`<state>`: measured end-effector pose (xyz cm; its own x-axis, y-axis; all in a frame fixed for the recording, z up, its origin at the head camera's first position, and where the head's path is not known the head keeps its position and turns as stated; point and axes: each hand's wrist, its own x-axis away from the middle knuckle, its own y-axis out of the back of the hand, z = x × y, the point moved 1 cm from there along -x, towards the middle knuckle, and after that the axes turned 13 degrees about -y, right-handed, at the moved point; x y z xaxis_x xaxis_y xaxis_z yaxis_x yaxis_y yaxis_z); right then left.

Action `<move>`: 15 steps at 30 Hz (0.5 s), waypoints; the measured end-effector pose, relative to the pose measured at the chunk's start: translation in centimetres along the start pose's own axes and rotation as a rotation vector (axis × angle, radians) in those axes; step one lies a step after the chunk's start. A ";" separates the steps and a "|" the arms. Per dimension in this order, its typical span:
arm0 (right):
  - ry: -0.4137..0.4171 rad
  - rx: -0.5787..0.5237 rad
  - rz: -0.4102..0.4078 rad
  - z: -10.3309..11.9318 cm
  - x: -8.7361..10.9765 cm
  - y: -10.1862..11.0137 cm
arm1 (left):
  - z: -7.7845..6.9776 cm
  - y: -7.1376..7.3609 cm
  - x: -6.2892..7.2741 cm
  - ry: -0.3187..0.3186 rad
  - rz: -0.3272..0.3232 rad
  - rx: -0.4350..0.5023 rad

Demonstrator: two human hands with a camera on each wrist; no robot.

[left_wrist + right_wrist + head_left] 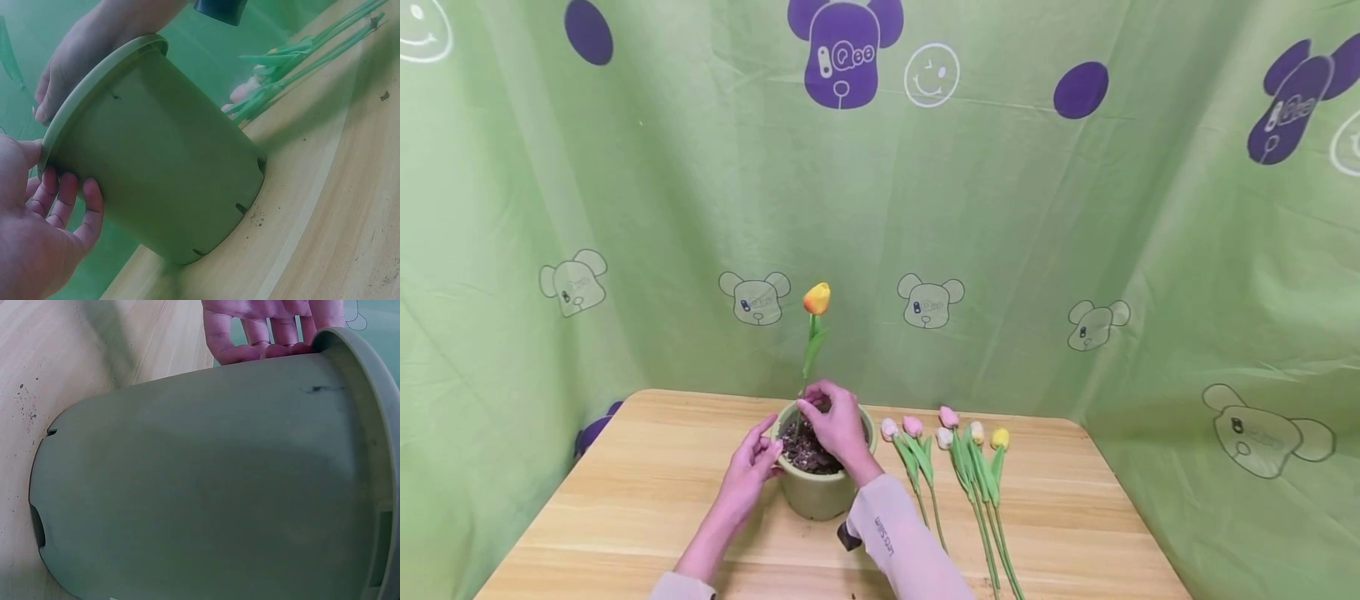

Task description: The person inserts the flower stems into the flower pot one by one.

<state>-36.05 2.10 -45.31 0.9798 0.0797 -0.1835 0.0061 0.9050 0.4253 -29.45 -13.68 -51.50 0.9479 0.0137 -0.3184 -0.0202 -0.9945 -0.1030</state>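
An orange-yellow tulip [817,298] stands nearly upright in a green flower pot [816,498] filled with dark soil [805,458]. My right hand [838,421] reaches over the pot and pinches the tulip's stem low down, near the soil. At the pot's left side my left hand [748,467] holds the rim. The left wrist view shows its thumb at the rim and its curled fingers [92,209] against the outer wall. In the right wrist view the pot [200,481] hides my right hand, while the left hand [269,331] appears beyond it.
On the wooden table [662,475], right of the pot, lie two pink tulips [913,427] and a bunch with pink, white and yellow heads [1000,439]. Soil crumbs [256,217] dot the tabletop by the pot's base. A green patterned curtain [1000,208] surrounds the table.
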 end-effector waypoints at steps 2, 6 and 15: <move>0.009 0.011 -0.001 -0.1 0.0 0.0 | 0.0 0.0 0.0 0.000 -0.001 0.000; 0.014 0.027 0.002 -0.2 0.0 -0.1 | 0.2 0.0 0.0 0.001 0.002 0.006; 0.010 0.100 0.021 -0.2 -0.1 -0.3 | 0.3 0.0 0.0 -0.001 -0.004 0.015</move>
<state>-36.20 1.94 -45.62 0.9778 0.1033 -0.1824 0.0057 0.8567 0.5157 -29.56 -13.67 -51.73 0.9475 0.0175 -0.3192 -0.0215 -0.9927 -0.1183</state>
